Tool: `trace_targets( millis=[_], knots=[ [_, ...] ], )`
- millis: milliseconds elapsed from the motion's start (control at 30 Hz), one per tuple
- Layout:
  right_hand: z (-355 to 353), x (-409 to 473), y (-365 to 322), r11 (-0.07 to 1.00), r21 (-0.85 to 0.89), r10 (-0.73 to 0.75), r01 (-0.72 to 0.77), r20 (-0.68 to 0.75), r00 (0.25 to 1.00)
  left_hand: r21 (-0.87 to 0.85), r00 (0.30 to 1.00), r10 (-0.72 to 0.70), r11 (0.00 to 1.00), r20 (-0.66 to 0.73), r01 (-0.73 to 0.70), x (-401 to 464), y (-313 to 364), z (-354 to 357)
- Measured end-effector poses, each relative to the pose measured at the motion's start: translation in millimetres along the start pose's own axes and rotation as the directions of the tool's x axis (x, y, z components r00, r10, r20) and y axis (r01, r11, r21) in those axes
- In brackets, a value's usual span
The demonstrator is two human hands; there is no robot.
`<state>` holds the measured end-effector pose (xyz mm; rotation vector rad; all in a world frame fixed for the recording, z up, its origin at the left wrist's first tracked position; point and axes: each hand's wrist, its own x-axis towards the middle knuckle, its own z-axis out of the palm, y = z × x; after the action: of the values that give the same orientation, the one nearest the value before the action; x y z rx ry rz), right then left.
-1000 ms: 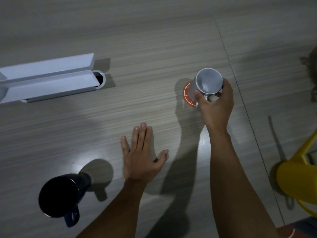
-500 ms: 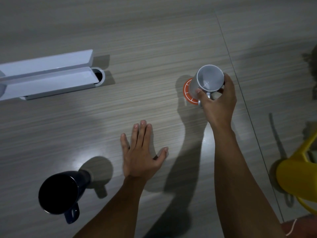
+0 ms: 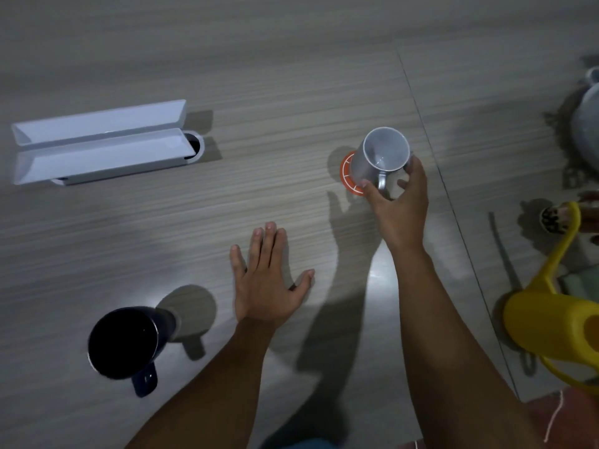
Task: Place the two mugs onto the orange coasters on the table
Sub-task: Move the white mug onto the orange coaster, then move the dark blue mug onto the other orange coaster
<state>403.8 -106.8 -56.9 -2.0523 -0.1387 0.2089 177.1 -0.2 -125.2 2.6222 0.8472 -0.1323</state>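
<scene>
A white mug (image 3: 382,157) stands on an orange coaster (image 3: 348,175) right of the table's middle, covering most of it. My right hand (image 3: 400,205) is just behind the mug, thumb and fingers spread around its handle and lower wall, barely touching or just off it. A dark blue mug (image 3: 124,343) stands at the near left, handle toward me; no coaster shows under it. My left hand (image 3: 267,280) lies flat and open on the table between the two mugs.
A white open cable box (image 3: 97,144) sits at the far left of the wood-grain table (image 3: 259,76). A yellow watering can (image 3: 557,319) stands at the right edge. A grey rounded object (image 3: 586,124) is at the far right.
My right hand has loosened from the white mug's handle, its fingers spreading. The mug now rests on the coaster. My left hand and the dark mug have not moved.
</scene>
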Motion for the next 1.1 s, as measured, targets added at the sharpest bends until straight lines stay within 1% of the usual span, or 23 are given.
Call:
trace_targets(
  millis=[100,200,367,467,567,667,767,900,967,1033,1100],
  knots=[
    [-8,-35,7,0.992,-0.114,0.060,-0.059,0.008,0.998,0.002,1.000,-0.001,1.000,0.014,0.001,-1,1,-5],
    [-14,-80,18,0.978,-0.204,0.061,-0.051,0.043,0.997,-0.025,0.999,0.030,0.999,0.024,-0.030,-7,-6,-10],
    [-17,-145,36,0.943,-0.331,0.119,-0.042,0.214,0.970,-0.066,0.992,0.120,0.991,0.044,-0.117,-51,-33,-9],
    [-11,-176,37,0.938,-0.347,0.098,0.013,0.301,0.948,-0.086,0.988,0.150,0.986,0.039,-0.146,-87,-51,-6],
    [-1,-199,33,0.923,-0.375,0.062,0.089,0.374,0.926,-0.097,0.988,0.150,0.984,0.036,-0.146,-122,-73,-5],
    [13,-219,29,0.901,-0.383,-0.012,0.204,0.447,0.894,-0.132,0.990,0.136,0.982,0.028,-0.131,-156,-95,-3],
    [32,-239,25,0.868,-0.383,-0.067,0.317,0.541,0.839,-0.140,0.995,0.102,0.985,0.003,-0.101,-188,-114,-1],
    [60,-267,24,0.802,-0.383,-0.125,0.459,0.643,0.756,-0.173,0.998,0.009,0.985,-0.061,-0.019,-223,-141,-3],
    [74,-280,25,0.767,-0.377,-0.147,0.518,0.684,0.715,-0.161,0.994,-0.070,0.985,-0.089,0.055,-236,-155,-6],
    [86,-291,26,0.718,-0.389,-0.156,0.577,0.718,0.678,-0.156,0.976,-0.189,0.973,-0.104,0.172,-245,-169,-9],
    [95,-299,26,0.675,-0.422,-0.143,0.605,0.730,0.668,-0.158,0.951,-0.293,0.948,-0.097,0.276,-252,-183,-12]
  ],
)
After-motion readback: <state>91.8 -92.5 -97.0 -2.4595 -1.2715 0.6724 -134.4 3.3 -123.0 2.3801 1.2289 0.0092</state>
